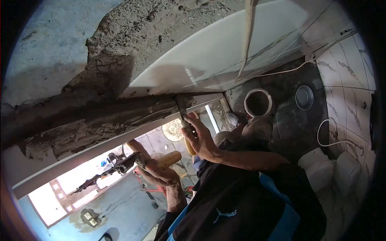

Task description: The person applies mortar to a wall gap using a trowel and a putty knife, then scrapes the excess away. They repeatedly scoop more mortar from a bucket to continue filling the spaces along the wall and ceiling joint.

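My left hand (159,170) is wrapped round the wooden handle (169,159) of a mortar-covered trowel (108,172), whose dark blade points to the lower left. Higher up, my right hand (201,140) grips a small trowel (181,106) with its blade against the wet mortar at the wall edge. Rough grey mortar (96,130) covers the edge strip beside a white frame (88,153). A glossy white tile surface (201,56) lies above that strip.
A round bucket (258,103) and a metal basin (304,97) stand on the dark floor at the right. A pale strap (248,36) hangs over the tile. A white hose (321,132) runs by the tiled wall. A socket (90,219) is at the lower left.
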A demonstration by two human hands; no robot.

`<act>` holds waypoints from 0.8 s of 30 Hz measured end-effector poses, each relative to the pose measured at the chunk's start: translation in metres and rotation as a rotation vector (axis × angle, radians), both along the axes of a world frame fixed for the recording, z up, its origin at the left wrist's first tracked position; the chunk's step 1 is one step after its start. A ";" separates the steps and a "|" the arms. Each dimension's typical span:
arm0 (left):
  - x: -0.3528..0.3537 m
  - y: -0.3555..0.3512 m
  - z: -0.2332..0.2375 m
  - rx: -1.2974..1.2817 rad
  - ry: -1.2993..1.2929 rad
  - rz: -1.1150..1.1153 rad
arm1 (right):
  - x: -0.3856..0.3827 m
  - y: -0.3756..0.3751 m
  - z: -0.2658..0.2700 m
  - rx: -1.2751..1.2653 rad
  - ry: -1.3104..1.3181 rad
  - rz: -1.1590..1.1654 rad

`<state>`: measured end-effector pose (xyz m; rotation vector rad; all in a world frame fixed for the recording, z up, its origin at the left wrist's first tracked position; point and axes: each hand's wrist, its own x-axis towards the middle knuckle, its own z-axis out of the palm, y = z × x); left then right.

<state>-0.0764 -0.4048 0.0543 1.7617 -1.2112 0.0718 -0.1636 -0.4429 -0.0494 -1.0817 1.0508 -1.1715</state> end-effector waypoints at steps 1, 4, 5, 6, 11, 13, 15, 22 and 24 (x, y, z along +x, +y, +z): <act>-0.001 -0.002 0.002 -0.017 -0.051 -0.095 | -0.003 -0.001 0.000 -0.003 -0.025 0.020; 0.004 0.002 0.000 0.071 0.073 -0.069 | -0.014 -0.006 -0.001 0.015 -0.055 0.099; 0.004 0.000 -0.001 0.070 0.074 -0.069 | -0.019 -0.009 -0.001 0.033 -0.064 0.158; 0.004 -0.003 -0.003 -0.310 0.612 -0.134 | -0.025 -0.013 -0.002 0.032 -0.062 0.157; 0.034 0.014 -0.019 0.008 -0.010 -0.055 | -0.059 -0.031 -0.007 0.035 -0.086 0.353; 0.031 0.012 -0.017 0.037 0.025 -0.071 | -0.079 -0.041 -0.014 0.115 -0.148 0.499; 0.026 0.011 -0.014 0.066 0.062 -0.078 | -0.105 -0.052 0.003 0.049 0.034 0.560; 0.013 0.012 -0.006 0.157 0.191 -0.085 | -0.082 -0.049 0.010 -0.034 0.086 0.387; 0.016 0.014 -0.010 0.149 0.170 -0.074 | -0.071 -0.042 0.013 0.034 0.058 0.401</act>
